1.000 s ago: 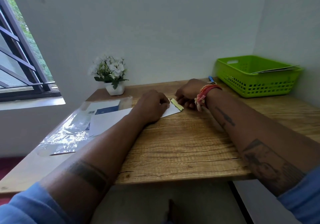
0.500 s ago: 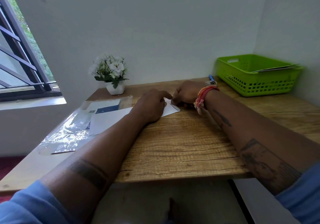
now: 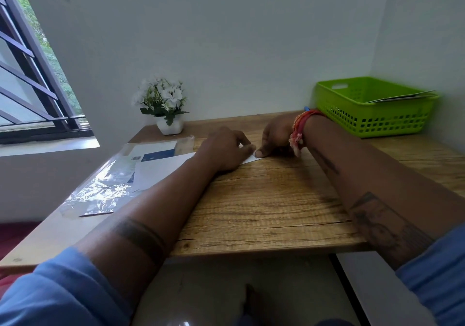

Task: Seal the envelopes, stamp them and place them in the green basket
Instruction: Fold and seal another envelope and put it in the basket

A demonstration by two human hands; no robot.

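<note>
With your left hand (image 3: 224, 149) resting curled on the white envelope (image 3: 163, 172) on the wooden desk (image 3: 264, 212) and your right hand (image 3: 275, 136) pressing its thumb at the corner, rub firmly along the flap so it seals flat.

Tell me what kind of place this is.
Probably a small home or office desk nook used for mail work. A wooden desk sits in a white-walled corner by a barred window, with a flower pot, a green basket holding envelopes, and both hands pressing an envelope.
</note>
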